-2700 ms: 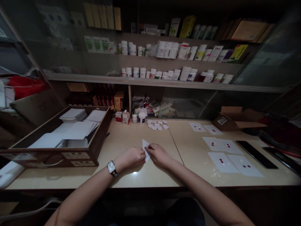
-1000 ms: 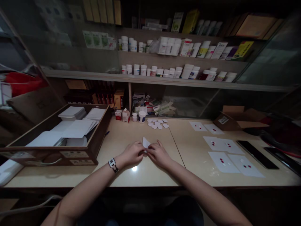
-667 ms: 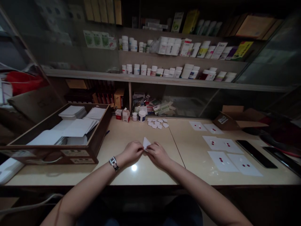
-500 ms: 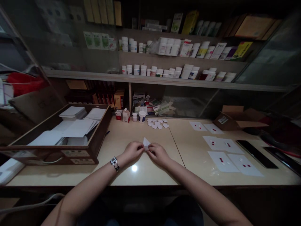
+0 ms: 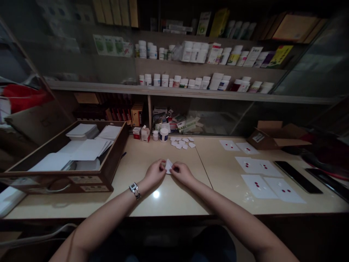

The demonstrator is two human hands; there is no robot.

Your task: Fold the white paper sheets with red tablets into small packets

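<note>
Between my two hands is a small folded white paper (image 5: 168, 165), its pointed tip facing away from me above the tabletop. My left hand (image 5: 155, 174), with a watch on its wrist, pinches the paper's left side with curled fingers. From the right, my right hand (image 5: 183, 173) grips the lower right edge between thumb and fingers. Beyond them lies a group of small folded paper packets (image 5: 182, 142). On the right are several flat white paper sheets (image 5: 257, 168) bearing dark red and white tablets.
At left, a wooden drawer (image 5: 107, 179) holds stacks of white paper (image 5: 84, 149). Small bottles (image 5: 164, 135) and boxes (image 5: 145, 134) stand at the back. To the right are a dark phone (image 5: 298, 177) and an open cardboard box (image 5: 268, 136). Shelves of medicine bottles (image 5: 216, 81) rise behind.
The folded band along the paper's lower edge no longer shows between my fingertips, and more of its pointed face is visible. My hands have shifted slightly; both stay at the paper.
</note>
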